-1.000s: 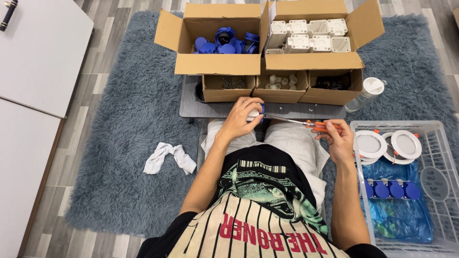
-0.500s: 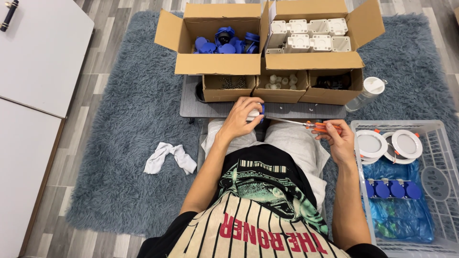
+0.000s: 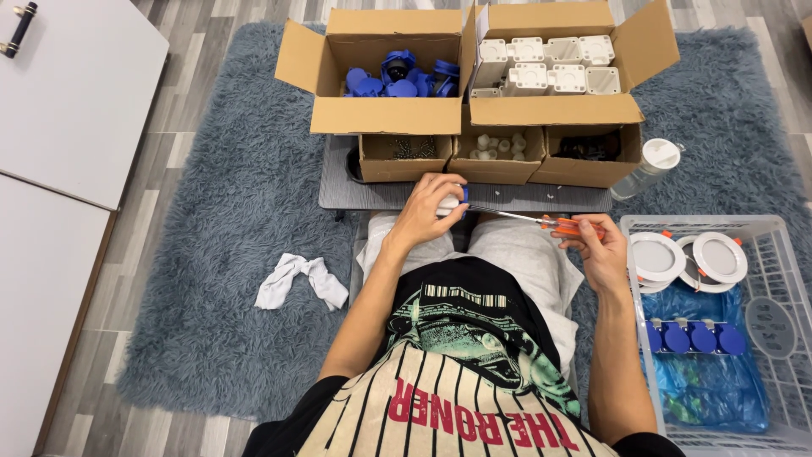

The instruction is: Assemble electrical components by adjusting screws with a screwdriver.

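Note:
My left hand is closed around a small white and blue part, held over my lap at the near edge of a grey board. My right hand grips the orange handle of a screwdriver. Its thin metal shaft runs left, and the tip meets the part in my left hand. Both hands sit above my knees, in front of a row of cardboard boxes.
Behind the hands stand an open box of blue parts, an open box of white housings and three small boxes of small pieces. A white capped bottle lies right. A wire basket holds round white lamps. A white cloth lies left.

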